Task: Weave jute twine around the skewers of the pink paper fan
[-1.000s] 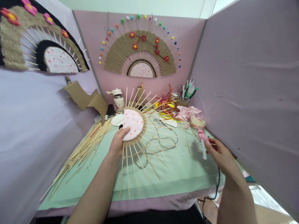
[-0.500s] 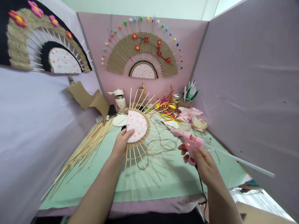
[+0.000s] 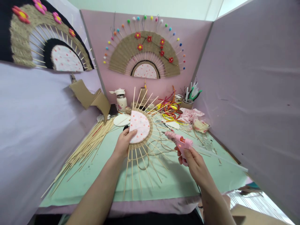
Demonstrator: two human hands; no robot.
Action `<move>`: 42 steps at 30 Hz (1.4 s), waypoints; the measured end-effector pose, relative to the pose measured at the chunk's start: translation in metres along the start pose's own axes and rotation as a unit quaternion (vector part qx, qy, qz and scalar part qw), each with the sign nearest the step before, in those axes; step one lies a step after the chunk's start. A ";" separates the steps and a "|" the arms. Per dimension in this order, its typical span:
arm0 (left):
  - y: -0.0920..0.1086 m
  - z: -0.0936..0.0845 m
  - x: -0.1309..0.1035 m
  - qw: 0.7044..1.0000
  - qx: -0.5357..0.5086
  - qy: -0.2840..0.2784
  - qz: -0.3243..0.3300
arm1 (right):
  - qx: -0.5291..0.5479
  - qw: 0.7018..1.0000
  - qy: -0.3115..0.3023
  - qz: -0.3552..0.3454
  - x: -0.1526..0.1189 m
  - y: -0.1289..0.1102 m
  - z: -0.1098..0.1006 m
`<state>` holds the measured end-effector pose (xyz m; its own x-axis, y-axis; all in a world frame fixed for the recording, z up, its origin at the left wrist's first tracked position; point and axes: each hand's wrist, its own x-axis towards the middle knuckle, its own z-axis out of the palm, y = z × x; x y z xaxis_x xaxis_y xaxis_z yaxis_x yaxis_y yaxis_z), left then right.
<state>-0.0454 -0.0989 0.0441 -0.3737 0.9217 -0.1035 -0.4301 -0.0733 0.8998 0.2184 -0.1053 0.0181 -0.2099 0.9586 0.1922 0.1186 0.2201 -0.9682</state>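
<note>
My left hand grips the straight edge of a half-round fan, thumb on its white face with pink dots. A woven twine band rims the curve, and thin wooden sticks fan out from it. My right hand is wrapped round the handle of a pink glue gun, whose orange light glows. Its nozzle points left at the sticks, a short way from the woven band. A clear glue stick juts from the gun's back. Loose twine lies behind the sticks.
Many loose sticks lie at the left. At the back stand a white bottle, a twine cone, tangled coloured pipe cleaners and a pot of tools. Finished fans hang on the partitions.
My right hand has brought the glue gun leftward, nearer the fan's sticks. My left hand still holds the fan, which sits slightly further right in view.
</note>
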 end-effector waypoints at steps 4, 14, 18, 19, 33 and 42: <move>-0.001 -0.001 0.000 1.000 -0.001 -0.006 0.001 | -0.035 0.999 0.007 -0.005 0.000 0.002 0.001; -0.001 -0.002 0.000 1.000 0.007 -0.006 0.001 | -0.073 0.997 0.012 0.001 0.000 0.005 0.000; 0.000 -0.001 -0.001 1.000 0.007 -0.005 -0.001 | -0.062 0.998 0.013 0.002 0.000 0.006 0.001; 0.000 -0.001 -0.001 1.000 0.006 -0.006 -0.002 | -0.059 0.998 0.014 0.002 0.000 0.006 0.001; 0.002 0.001 -0.002 1.000 0.010 0.002 -0.001 | -0.065 0.998 0.020 -0.003 -0.001 0.003 0.002; 0.001 0.001 -0.002 1.000 0.014 0.002 0.001 | -0.069 0.997 0.018 0.004 -0.001 0.000 0.003</move>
<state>-0.0442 -0.1004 0.0460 -0.3777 0.9200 -0.1043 -0.4059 -0.0633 0.9117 0.2160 -0.1062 0.0173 -0.1726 0.9661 0.1919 0.2529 0.2318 -0.9393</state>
